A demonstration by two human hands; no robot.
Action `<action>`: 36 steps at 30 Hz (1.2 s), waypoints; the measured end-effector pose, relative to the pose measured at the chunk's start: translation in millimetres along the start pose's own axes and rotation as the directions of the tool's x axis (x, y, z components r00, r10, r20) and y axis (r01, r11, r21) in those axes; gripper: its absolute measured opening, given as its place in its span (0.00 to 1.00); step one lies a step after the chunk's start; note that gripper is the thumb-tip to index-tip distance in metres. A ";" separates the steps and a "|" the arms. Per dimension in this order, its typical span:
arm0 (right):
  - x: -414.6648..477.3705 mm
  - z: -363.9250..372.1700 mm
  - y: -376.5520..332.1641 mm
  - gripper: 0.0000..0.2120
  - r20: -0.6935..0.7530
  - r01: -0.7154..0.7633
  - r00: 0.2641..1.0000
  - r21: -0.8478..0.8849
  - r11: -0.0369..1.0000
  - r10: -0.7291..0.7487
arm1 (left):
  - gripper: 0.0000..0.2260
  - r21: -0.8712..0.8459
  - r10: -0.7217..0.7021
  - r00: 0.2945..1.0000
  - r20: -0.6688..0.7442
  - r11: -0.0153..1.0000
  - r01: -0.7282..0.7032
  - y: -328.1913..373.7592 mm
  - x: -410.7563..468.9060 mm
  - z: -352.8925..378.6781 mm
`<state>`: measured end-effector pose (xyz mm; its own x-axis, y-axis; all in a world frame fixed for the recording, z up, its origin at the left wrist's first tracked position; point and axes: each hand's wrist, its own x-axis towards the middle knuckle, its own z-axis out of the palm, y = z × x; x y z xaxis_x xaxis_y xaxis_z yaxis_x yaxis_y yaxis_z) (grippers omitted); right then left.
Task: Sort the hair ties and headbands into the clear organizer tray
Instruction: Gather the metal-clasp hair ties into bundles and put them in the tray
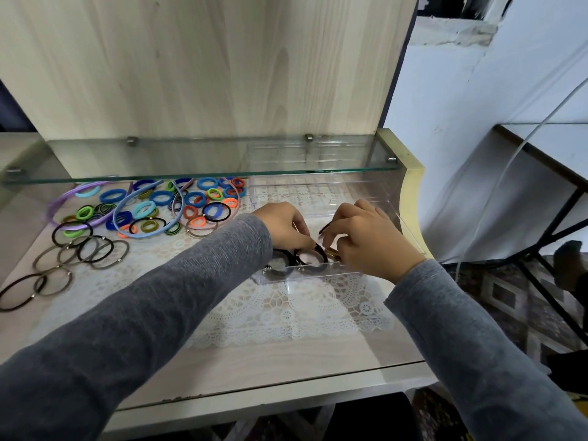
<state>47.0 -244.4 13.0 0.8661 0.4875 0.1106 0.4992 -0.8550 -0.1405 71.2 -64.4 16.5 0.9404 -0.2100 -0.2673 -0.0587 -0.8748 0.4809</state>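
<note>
Here, in the head view, the left hand [283, 224] and the right hand [362, 240] meet over the near end of the clear organizer tray [305, 274]. The tray stands on a lace mat [286, 313] on the right side of the desk [286, 364]. The fingers of both hands are curled and pinch a black hair tie [322, 251]. Its loop dips into the tray's near compartment, beside other dark ties [281, 253] lying there. Left of the tray lie coloured hair ties [194, 198], headbands [63, 202] and thin brown ties [95, 249], partly under a glass shelf [191, 160].
</note>
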 end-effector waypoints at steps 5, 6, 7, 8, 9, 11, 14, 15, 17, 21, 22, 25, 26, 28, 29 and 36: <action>3.4 21.5 -1.5 0.18 -0.140 -0.081 0.985 0.123 0.989 0.098 | 0.14 0.050 0.048 0.998 -0.050 0.998 -0.045 -5.3 -7.5 -0.6; 4.8 26.0 -2.0 0.19 -0.155 -0.088 0.982 0.144 0.986 0.111 | 0.16 0.122 0.072 0.995 -0.076 0.991 -0.062 -7.3 -9.7 1.0; 6.1 30.1 -2.7 0.20 -0.164 -0.095 0.979 0.155 0.983 0.121 | 0.17 0.212 0.106 0.989 -0.102 0.974 -0.082 -9.4 -12.6 2.9; 7.1 34.0 -3.1 0.22 -0.175 -0.098 0.977 0.158 0.983 0.126 | 0.17 0.293 0.143 0.982 -0.126 0.951 -0.101 -11.5 -15.3 5.3; 7.7 37.5 -3.1 0.23 -0.182 -0.097 0.975 0.157 0.983 0.126 | 0.17 0.353 0.178 0.973 -0.147 0.928 -0.116 -13.8 -18.0 7.8; 7.8 42.1 -2.1 0.23 -0.188 -0.097 0.975 0.137 0.986 0.122 | 0.17 0.409 0.224 0.958 -0.181 0.903 -0.134 -19.1 -21.0 13.5; 8.0 44.7 -0.4 0.22 -0.182 -0.098 0.976 0.127 0.987 0.120 | 0.17 0.353 0.240 0.955 -0.176 0.921 -0.166 -29.1 -20.0 20.1; 8.3 44.9 -0.4 0.22 -0.177 -0.099 0.977 0.130 0.987 0.121 | 0.17 0.311 0.240 0.955 -0.174 0.934 -0.178 -32.2 -18.8 21.2; 8.8 45.1 -0.4 0.22 -0.175 -0.098 0.977 0.138 0.986 0.121 | 0.18 0.253 0.245 0.952 -0.186 0.948 -0.194 -36.9 -16.7 22.7; 9.1 45.5 0.2 0.22 -0.178 -0.088 0.977 0.154 0.984 0.115 | 0.19 0.230 0.264 0.942 -0.207 0.949 -0.215 -41.1 -15.3 25.7; 9.1 45.7 0.4 0.22 -0.182 -0.085 0.977 0.157 0.984 0.113 | 0.19 0.224 0.273 0.937 -0.216 0.948 -0.225 -41.9 -15.0 26.6; 9.3 47.1 0.9 0.22 -0.199 -0.074 0.974 0.160 0.984 0.105 | 0.20 0.202 0.301 0.921 -0.246 0.946 -0.255 -43.6 -13.9 28.8; 9.2 47.4 1.0 0.21 -0.205 -0.070 0.973 0.163 0.984 0.103 | 0.21 0.196 0.308 0.917 -0.254 0.945 -0.263 -43.7 -14.0 29.4; 9.0 48.4 1.4 0.21 -0.219 -0.060 0.971 0.173 0.983 0.098 | 0.21 0.187 0.323 0.908 -0.267 0.941 -0.280 -43.4 -14.4 30.3; 8.8 48.9 1.6 0.21 -0.225 -0.056 0.970 0.178 0.982 0.096 | 0.21 0.182 0.330 0.904 -0.273 0.940 -0.288 -43.6 -14.2 30.7; 9.1 50.3 2.1 0.21 -0.243 -0.043 0.966 0.185 0.982 0.088 | 0.20 0.148 0.316 0.904 -0.288 0.947 -0.284 -44.4 -13.8 31.0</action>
<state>57.2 -232.9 -35.7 0.8745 0.3525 0.3331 0.4574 -0.8279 -0.3247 50.4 -36.2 -27.1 0.9281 -0.3405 0.1503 -0.3720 -0.8338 0.4079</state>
